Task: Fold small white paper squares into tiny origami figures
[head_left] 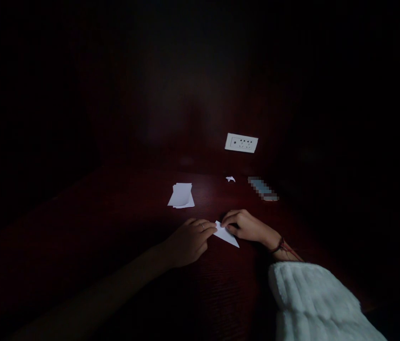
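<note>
A small white sheet of paper [226, 236], folded to a pointed, roughly triangular shape, lies on the dark red table [143, 227] between my hands. On its left edge rest the fingertips of my left hand [194, 240], which wears a ring; the fingers are close together and press the paper. My right hand [244, 225], with a dark red string bracelet at the wrist, bends its fingers down onto the paper's upper part. Its fingertips are partly hidden behind the hand.
A short stack of white paper sheets [182, 195] lies beyond my left hand. Farther back sits a small folded white paper piece [230, 179], with a blurred-out phone-like object [262, 188] to its right. A white power socket [241, 142] is on the back panel. The surroundings are very dark.
</note>
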`<state>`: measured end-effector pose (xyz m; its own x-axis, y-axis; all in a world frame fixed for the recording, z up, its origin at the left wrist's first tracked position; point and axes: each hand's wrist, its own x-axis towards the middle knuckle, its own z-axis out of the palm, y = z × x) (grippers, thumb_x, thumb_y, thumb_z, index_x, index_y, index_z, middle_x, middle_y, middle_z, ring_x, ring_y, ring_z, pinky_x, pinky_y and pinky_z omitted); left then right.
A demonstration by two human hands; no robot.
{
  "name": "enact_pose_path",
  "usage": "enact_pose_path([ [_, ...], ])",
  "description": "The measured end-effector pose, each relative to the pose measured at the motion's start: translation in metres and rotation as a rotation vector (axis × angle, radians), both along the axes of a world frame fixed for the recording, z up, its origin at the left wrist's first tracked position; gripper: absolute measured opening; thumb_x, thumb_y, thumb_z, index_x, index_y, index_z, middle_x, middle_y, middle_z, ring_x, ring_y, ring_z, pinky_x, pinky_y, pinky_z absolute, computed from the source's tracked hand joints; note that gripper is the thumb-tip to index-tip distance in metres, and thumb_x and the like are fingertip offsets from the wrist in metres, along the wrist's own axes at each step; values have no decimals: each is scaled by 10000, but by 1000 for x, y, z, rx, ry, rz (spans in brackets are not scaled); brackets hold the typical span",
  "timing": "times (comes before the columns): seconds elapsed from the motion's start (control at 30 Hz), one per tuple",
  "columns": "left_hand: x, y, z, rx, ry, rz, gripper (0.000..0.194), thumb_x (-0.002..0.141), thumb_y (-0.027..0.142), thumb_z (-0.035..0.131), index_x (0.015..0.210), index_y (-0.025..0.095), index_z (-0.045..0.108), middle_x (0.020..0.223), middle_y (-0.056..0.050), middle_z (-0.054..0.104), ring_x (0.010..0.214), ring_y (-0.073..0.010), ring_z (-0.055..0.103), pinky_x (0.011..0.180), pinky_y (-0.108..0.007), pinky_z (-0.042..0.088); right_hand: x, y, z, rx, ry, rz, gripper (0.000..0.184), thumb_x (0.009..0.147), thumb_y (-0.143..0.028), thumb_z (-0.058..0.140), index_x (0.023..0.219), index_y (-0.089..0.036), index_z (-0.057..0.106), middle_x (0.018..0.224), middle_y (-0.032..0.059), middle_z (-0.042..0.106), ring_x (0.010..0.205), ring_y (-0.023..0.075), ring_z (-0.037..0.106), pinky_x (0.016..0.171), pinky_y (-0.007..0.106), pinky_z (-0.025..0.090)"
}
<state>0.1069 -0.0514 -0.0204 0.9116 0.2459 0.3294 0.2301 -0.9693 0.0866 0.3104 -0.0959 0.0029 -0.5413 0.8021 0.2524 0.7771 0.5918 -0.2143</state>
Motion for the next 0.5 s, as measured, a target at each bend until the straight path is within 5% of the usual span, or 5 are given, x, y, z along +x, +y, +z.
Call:
enact_pose_path([
  [0.5,2,1,-2,55,14,22,411,716,119,360,1118,191,407,1171,-34,412,1113,-222,282,886,-395,245,3,0,0,9,-101,-49,189,736,-117,444,804,-157,615,821,43,573,773,112,521,703,209,388],
])
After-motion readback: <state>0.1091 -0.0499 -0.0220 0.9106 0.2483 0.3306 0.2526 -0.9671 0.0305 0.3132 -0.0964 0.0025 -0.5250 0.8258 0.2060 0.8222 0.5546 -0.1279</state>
